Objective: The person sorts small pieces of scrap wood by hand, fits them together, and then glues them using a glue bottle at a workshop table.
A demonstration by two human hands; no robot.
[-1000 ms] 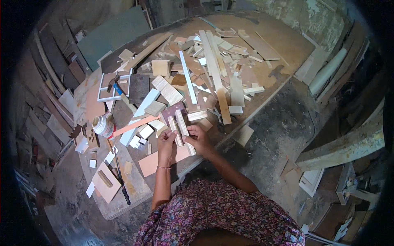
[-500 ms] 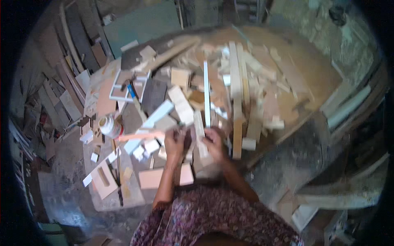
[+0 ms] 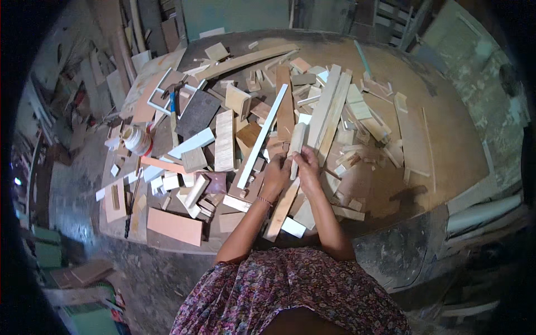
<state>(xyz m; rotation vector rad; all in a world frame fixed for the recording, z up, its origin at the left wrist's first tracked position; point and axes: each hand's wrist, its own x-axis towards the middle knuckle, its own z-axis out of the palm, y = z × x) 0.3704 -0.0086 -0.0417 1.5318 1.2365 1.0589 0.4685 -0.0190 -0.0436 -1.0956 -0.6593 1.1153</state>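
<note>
Close together over the cluttered table are my left hand (image 3: 277,177) and my right hand (image 3: 307,168). Between them is a short, pale wooden block (image 3: 297,140), standing up from the fingers. The right thumb and fingers grip its lower part, while the left fingertips pinch its left side. Just left of the hands lies a long white strip (image 3: 262,137). Two long pale boards (image 3: 330,109) extend away on the right. Beneath the wrists, a yellowish wooden strip (image 3: 282,211) points toward me.
A white jar (image 3: 135,139) stands open at the left. Nearby, a blue-handled hammer (image 3: 173,107) lies across a white frame (image 3: 158,100). A pinkish board (image 3: 175,226) rests at the table's front edge. Wood offcuts cover the middle, and a curved wooden piece (image 3: 248,61) lies at the back.
My left hand has come over to my right hand and now touches the wooden block too. The view has swung left, and the hands are now nearer the long boards.
</note>
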